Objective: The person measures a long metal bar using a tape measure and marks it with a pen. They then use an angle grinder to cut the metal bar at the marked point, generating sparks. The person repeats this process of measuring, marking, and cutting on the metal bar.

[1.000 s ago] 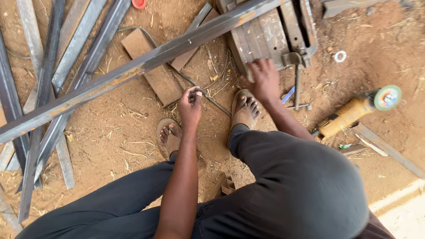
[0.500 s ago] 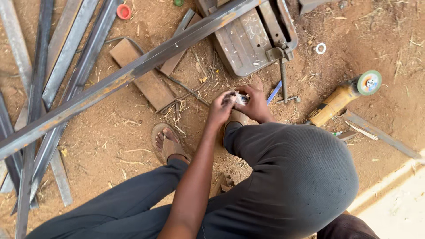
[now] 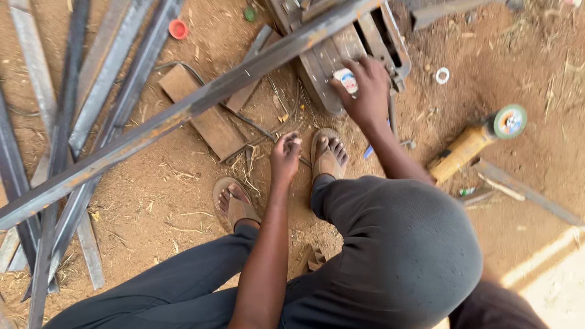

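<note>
My right hand (image 3: 368,91) reaches forward and grips a small white round container (image 3: 346,80), pressing it against the rusty metal frame (image 3: 329,58) on the dirt. My left hand (image 3: 285,156) hovers lower, above the ground between my two sandalled feet, its fingers curled together; nothing shows in it. A long steel angle bar (image 3: 183,113) runs diagonally across the scene, passing over the frame just beyond both hands.
Several steel bars (image 3: 61,122) lie in a pile at the left. A flat board (image 3: 210,122) rests under the long bar. A yellow angle grinder (image 3: 472,143) with a green disc lies at the right, near a white ring (image 3: 442,75). A red cap (image 3: 178,28) sits at the top.
Both hands were together on the white container near my right foot. Now my right hand has carried it forward onto the metal frame, and my left hand has drawn back.
</note>
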